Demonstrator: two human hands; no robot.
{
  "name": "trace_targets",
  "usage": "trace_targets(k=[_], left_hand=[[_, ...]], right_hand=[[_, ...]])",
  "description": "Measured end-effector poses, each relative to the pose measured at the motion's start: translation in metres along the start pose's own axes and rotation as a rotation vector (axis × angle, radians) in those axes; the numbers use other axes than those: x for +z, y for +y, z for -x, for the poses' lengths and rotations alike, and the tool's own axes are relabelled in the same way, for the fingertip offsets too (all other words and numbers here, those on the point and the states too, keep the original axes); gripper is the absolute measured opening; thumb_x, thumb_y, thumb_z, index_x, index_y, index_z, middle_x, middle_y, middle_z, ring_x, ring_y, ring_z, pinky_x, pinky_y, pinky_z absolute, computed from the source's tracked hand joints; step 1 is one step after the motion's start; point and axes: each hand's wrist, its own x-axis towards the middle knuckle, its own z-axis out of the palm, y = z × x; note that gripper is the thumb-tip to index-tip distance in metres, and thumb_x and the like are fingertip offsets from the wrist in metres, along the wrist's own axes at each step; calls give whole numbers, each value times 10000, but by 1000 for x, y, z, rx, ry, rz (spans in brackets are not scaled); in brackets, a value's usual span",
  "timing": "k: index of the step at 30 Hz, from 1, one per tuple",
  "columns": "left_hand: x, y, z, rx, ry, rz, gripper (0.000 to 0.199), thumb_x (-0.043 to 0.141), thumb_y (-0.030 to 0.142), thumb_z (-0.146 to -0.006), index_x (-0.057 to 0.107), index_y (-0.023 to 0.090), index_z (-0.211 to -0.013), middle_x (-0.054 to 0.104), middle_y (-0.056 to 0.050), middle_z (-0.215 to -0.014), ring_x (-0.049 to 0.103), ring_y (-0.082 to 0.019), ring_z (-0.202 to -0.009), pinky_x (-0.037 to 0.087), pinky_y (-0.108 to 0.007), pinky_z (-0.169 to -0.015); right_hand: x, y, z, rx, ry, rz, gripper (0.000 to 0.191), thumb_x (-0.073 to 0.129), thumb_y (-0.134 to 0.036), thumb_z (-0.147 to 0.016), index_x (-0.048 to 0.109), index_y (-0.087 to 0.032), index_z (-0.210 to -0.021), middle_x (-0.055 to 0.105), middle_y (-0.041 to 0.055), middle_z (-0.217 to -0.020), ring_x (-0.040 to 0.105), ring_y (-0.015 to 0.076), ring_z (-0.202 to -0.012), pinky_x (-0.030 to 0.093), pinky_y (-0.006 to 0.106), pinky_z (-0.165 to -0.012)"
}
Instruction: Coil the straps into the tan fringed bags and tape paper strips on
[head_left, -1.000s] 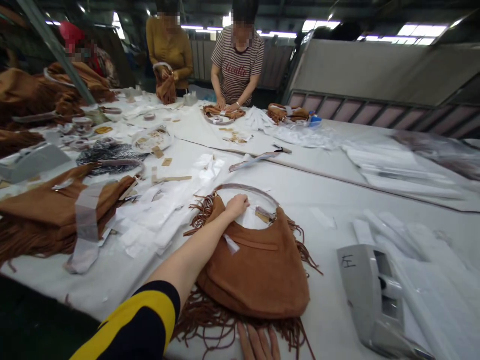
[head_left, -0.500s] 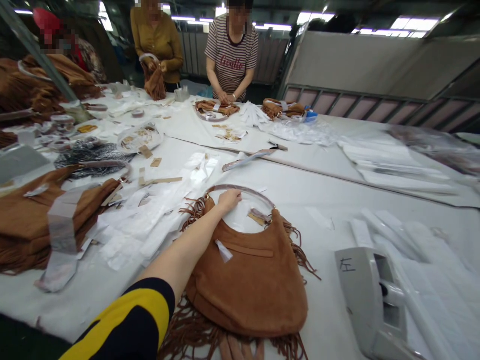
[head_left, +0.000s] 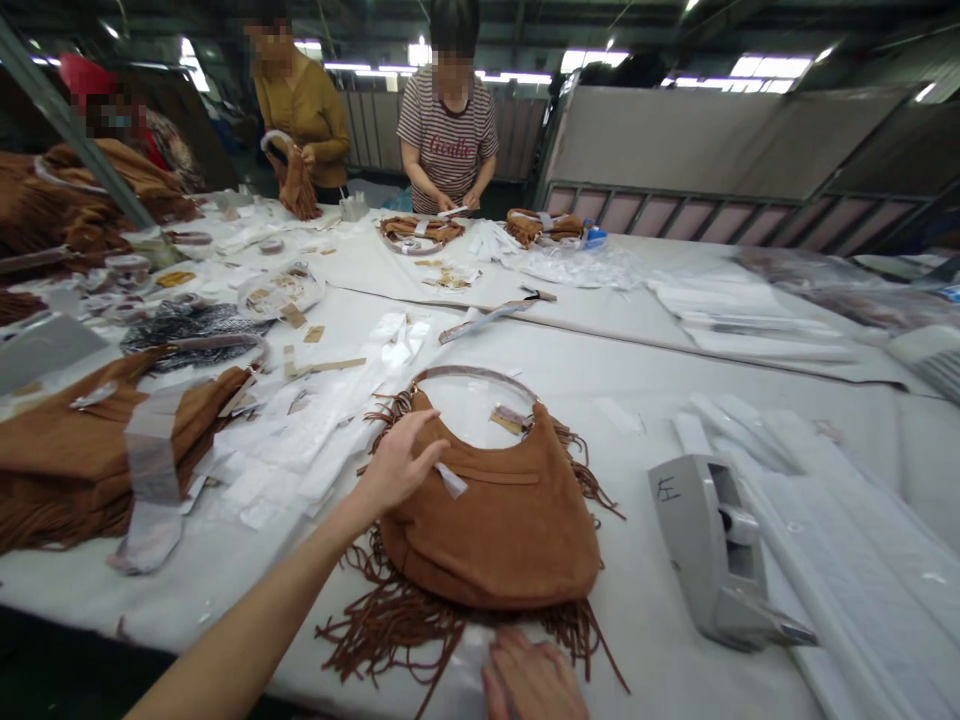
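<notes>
Left hand (head_left: 401, 462), spread, is at the bag's upper left side, seemingly to steady the bag (head_left: 499, 530) near the worktop's front edge; right hand (head_left: 534, 678) nears the fringe (head_left: 394, 622), grip unclear.

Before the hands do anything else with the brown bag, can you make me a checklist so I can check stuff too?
1. Bag lying on the table: ok, its strap is on the far side.
2. Strap free of the hands: ok, it arches beyond the bag's opening and neither hand is on it.
3. Left hand at the bag: ok, at its upper left part, thumb and fingers apart.
4. Right hand free of things: cannot tell, its fingers don't show clearly below the bag.
5. Fringe neat: not ok, strands sprawl across the table.
6. Tape dispenser clear of the bag: ok, it stands apart on the right.
</notes>
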Motion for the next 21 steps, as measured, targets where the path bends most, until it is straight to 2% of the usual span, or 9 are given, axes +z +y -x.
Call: trace_targets(k=[2,4,6,8,10,12,17,21], left_hand=[[-6,4,71,-56,51,-38,531,495,421,-874,373,243,-1360,470,-70,-1368,422,-226,-1273,345,-374,-1078],[4,8,135,-108,72,-131,691,556,458,-827,284,228,-1419,404,-110,-1415,364,-279,-1310,329,-444,-1079],[25,11,182,-113,63,-247,848,621,504,-763,228,208,-1454,321,-152,-1460,299,-347,-1335,304,-529,-1061],[48,12,208,-86,35,-353,901,650,516,-730,224,217,-1466,248,-169,-1493,270,-392,-1334,301,-573,-1026],[64,10,217,-63,21,-436,868,645,489,-744,238,240,-1469,215,-174,-1507,304,-392,-1308,316,-566,-998],[68,7,216,-50,29,-496,796,624,431,-783,251,266,-1467,221,-175,-1506,373,-361,-1257,343,-535,-975],[58,-11,211,17,27,-519,634,545,301,-857,302,329,-1441,304,-152,-1463,480,-294,-1137,437,-453,-878],[62,-29,214,35,8,-386,519,419,172,-889,381,234,-1403,521,-140,-1201,537,-235,-998,495,-384,-807]], right_hand=[[-24,17,-9,88,121,18,259,553,-190,-864,599,-246,-1113,693,33,-913,630,193,-889,446,348,-880],[-39,33,-21,253,140,107,425,563,-357,-878,508,-202,-1270,630,118,-1126,573,265,-1054,432,427,-927],[-41,41,-31,384,81,148,734,518,-587,-843,350,-137,-1398,436,216,-1366,447,359,-1218,402,529,-953],[-32,43,-35,432,1,100,950,478,-708,-792,178,-103,-1461,297,257,-1448,369,395,-1278,399,566,-945],[-20,40,-33,439,-54,28,1035,489,-719,-777,49,-96,-1477,302,261,-1444,397,384,-1259,414,556,-931],[-10,40,-28,442,-60,2,1040,492,-694,-792,-12,-94,-1476,359,262,-1406,460,372,-1195,419,552,-911],[0,49,-17,408,-19,78,863,397,-592,-881,24,-89,-1475,533,237,-1211,537,349,-1026,427,534,-839],[3,54,-14,403,-5,99,760,381,-468,-913,45,-77,-1472,572,208,-1125,540,326,-975,422,515,-849]])
